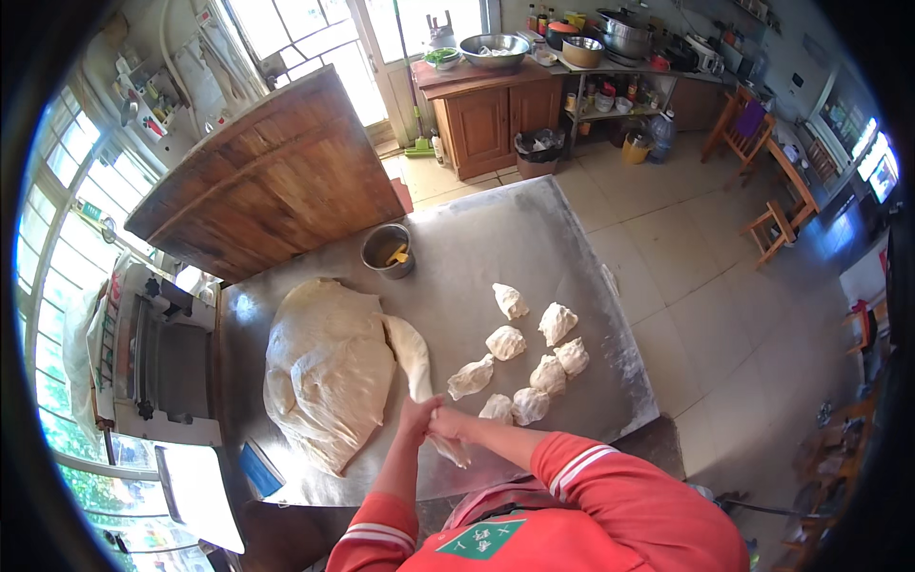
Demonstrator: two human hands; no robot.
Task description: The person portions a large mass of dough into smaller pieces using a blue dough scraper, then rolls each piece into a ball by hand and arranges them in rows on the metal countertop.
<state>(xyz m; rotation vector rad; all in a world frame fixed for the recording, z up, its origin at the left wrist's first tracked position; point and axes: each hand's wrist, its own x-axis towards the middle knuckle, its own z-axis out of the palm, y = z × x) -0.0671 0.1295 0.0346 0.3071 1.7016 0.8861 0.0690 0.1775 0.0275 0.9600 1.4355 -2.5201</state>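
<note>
A long strip of dough (410,350) runs along the right side of a large dough mass (329,372) on the metal-topped table (457,257). My left hand (417,416) grips the strip near its lower part. Right beside it, touching, my right hand (449,422) is closed around the same strip, and a dough end (452,452) hangs out below. Several torn dough lumps lie to the right; the closest to my right forearm is a lump (497,407) partly covered by it. Another dough lump (472,377) rests just above my hands.
A metal pot (387,251) with a yellow-handled tool stands behind the dough. At the left is a dough-rolling machine (171,357), with a blue scraper-like object (261,468) at the table's near corner. A wooden board (279,171) rises along the far edge.
</note>
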